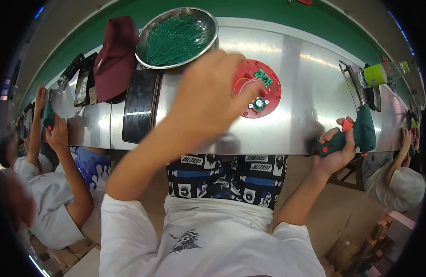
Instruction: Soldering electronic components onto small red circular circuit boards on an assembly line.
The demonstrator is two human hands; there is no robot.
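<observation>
A round red plastic disc [274, 99] lies on the metal bench before me. It carries a small green circuit board [264, 78], thin wires and a round component [258, 105] with a metallic centre. My left hand [213, 87] is over the disc's left side, smeared by motion. Its thumb reaches across the disc near the wires; whether the fingers hold anything is unclear. At the bench's front edge on the right, my right hand [337, 147] wraps round the grip of a dark green soldering gun [364, 129] with an orange trigger. The gun's long metal tip points up and away.
A steel bowl [214, 46] of green wires stands at the back. Left of it are a maroon cap [115, 60] and a dark flat tablet-like slab [140, 106]. A plastic bottle [381, 75] lies at right. Co-workers sit left [60, 198] and right [397, 184].
</observation>
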